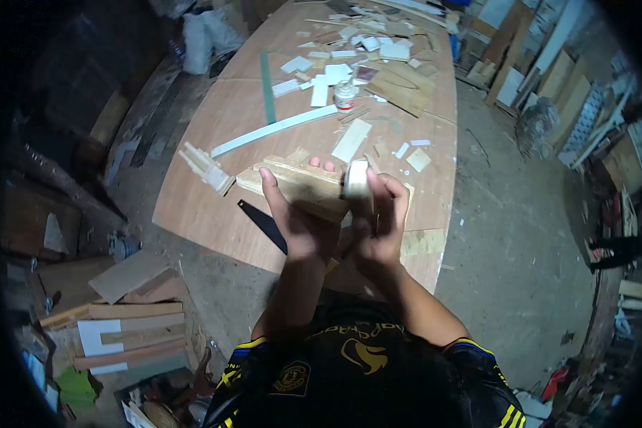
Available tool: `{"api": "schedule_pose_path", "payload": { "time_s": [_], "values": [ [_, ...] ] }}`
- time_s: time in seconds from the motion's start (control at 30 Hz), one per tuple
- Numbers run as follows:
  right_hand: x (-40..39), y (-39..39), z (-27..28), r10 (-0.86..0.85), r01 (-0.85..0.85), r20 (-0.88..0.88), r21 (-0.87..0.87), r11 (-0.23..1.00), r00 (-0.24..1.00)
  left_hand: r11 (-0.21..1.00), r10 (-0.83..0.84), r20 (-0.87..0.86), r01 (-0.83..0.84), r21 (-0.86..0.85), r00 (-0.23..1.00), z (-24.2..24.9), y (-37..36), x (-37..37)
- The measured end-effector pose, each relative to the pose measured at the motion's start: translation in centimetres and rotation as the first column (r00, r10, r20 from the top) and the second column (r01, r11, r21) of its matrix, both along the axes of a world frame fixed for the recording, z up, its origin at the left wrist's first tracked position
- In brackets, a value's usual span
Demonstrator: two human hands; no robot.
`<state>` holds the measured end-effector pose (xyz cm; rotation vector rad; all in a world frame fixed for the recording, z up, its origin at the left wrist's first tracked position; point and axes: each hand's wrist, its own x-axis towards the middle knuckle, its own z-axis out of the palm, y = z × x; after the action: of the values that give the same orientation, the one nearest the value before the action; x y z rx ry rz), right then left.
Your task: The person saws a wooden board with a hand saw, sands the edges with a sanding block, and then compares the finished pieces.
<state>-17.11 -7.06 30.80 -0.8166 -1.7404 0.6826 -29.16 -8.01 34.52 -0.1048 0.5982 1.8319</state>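
Above the near part of the wooden table [192, 207], my left hand [299, 221] is wrapped round a pale wooden piece [285, 184], its thumb on the near side and fingertips showing over the far edge. My right hand [385, 221] grips a small white-faced block [357, 178] at the right end of that piece. The block seems to touch the wood. Under my left wrist lies a dark saw blade [260, 225], its handle partly hidden. A bundle of thin wooden strips [207, 169] rests to the left of the wooden piece.
Beyond my hands are a white-lidded jar [345, 96], a long pale strip [274, 130], a green strip [267, 85] and several wood offcuts [396, 50]. Boards [135, 335] are stacked on the floor at the lower left; more planks [563, 78] lean at the right.
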Motion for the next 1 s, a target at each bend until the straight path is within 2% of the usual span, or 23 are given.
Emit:
{"api": "schedule_pose_path", "payload": {
  "time_s": [0.03, 0.1, 0.13, 0.17, 0.2, 0.23, 0.27, 0.3, 0.37, 0.4, 0.43, 0.5, 0.53, 0.57, 0.63, 0.67, 0.7, 0.77, 0.8, 0.83, 0.9, 1.0],
  "values": [
    [0.6, -0.3, 0.5, -0.026, 0.026, 0.003, 0.005, 1.0, 1.0, 0.998, -0.06, 0.019, 0.06, 0.03, 0.998, 0.1, 0.2, 0.6],
    [1.2, -0.9, 1.0, -0.048, 0.024, 0.072, 0.309, 0.951, 0.996, 0.988, -0.13, -0.015, 0.131, 0.076, 0.991, -0.1, 0.4, 1.4],
    [1.5, -0.9, 0.8, -0.056, 0.043, 0.026, 0.339, 0.94, 0.998, 0.972, -0.136, 0.006, 0.133, 0.196, 0.991, -0.1, 0.6, 2.0],
    [2.1, -0.7, 0.6, -0.075, 0.062, 0.025, 0.342, 0.938, 0.997, 0.941, -0.142, 0.027, 0.127, 0.313, 0.989, 0.1, 0.7, 2.5],
    [2.8, -0.3, 0.5, -0.126, 0.106, 0.039, 0.334, 0.937, 0.991, 0.974, -0.052, 0.043, 0.041, 0.222, 0.998, 0.4, 1.0, 3.3],
    [3.2, 0.2, 1.0, -0.172, 0.146, 0.052, 0.326, 0.934, 0.984, 0.972, -0.066, 0.041, 0.055, 0.228, 0.997, 0.9, 1.2, 4.2],
    [3.7, 0.8, 2.2, -0.26, 0.223, 0.214, 0.183, 0.958, 0.942, 0.988, 0.026, -0.031, -0.021, 0.151, 0.999, 1.4, 1.3, 5.0],
    [4.0, 0.6, 2.2, -0.272, 0.235, 0.21, 0.184, 0.954, 0.939, 0.991, 0.113, -0.111, -0.104, 0.08, 0.987, 1.7, 1.3, 5.8],
    [4.2, 0.8, 1.9, -0.19, 0.19, -0.02, 0.175, 0.966, 0.982, 0.99, 0.117, -0.172, -0.101, 0.099, 0.978, 1.6, 1.7, 6.2],
    [3.8, -0.3, 1.1, -0.094, 0.114, -0.156, 0.124, 0.986, 0.983, 0.985, 0.085, -0.104, -0.068, 0.157, 0.991, 1.4, 2.0, 5.6],
    [3.9, -0.7, 1.4, -0.099, 0.121, -0.16, 0.131, 0.984, 0.982, 0.977, 0.047, -0.036, -0.039, 0.209, 0.998, 2.0, 2.1, 5.5],
    [4.2, -1.6, 1.9, -0.059, 0.078, -0.112, 0.172, 0.982, 0.992, 0.983, 0.074, -0.072, -0.061, 0.172, 0.995, 3.0, 1.6, 6.3],
    [4.6, -0.6, 1.8, -0.15, 0.152, -0.03, 0.126, 0.98, 0.988, 0.982, 0.101, -0.076, -0.087, 0.165, 0.992, 2.9, 1.6, 6.6],
    [4.7, -0.6, 1.9, -0.151, 0.154, -0.034, 0.124, 0.98, 0.988, 0.981, 0.13, -0.082, -0.116, 0.159, 0.988, 2.9, 1.6, 6.8],
    [4.5, -0.2, 2.4, -0.156, 0.158, -0.108, 0.006, 0.987, 0.982, 0.983, 0.146, -0.108, -0.132, 0.125, 0.983, 2.7, 1.9, 7.0],
    [4.2, -1.0, 2.1, -0.164, 0.166, -0.025, 0.121, 0.979, 0.986, 0.981, 0.125, -0.074, -0.112, 0.157, 0.989, 2.4, 2.0, 6.6],
    [4.2, -1.0, 2.2, -0.161, 0.163, -0.029, 0.121, 0.979, 0.987, 0.98, 0.102, -0.04, -0.094, 0.177, 0.994, 2.1, 1.8, 6.3],
    [4.4, -1.5, 2.2, -0.065, 0.076, -0.049, 0.288, 0.955, 0.997, 0.982, 0.128, -0.044, -0.12, 0.149, 0.991, 2.9, 1.4, 6.9],
    [4.4, -0.7, 1.7, -0.186, 0.174, 0.047, 0.183, 0.968, 0.981, 0.979, 0.159, -0.085, -0.145, 0.143, 0.984, 2.7, 1.3, 7.1],
    [4.4, -0.8, 1.8, -0.18, 0.168, 0.048, 0.181, 0.969, 0.982, 0.975, 0.192, -0.126, -0.174, 0.142, 0.973, 2.5, 1.2, 7.1],
    [4.0, -0.6, 2.4, -0.148, 0.151, -0.147, 0.008, 0.988, 0.978, 0.977, 0.16, -0.096, -0.144, 0.154, 0.982, 1.6, 1.1, 6.4],
    [3.9, -1.6, 1.8, -0.058, 0.078, -0.165, 0.121, 0.99, 0.985, 0.966, 0.146, -0.047, -0.133, 0.222, 0.988, 2.0, 0.7, 6.0]
  ]
}}
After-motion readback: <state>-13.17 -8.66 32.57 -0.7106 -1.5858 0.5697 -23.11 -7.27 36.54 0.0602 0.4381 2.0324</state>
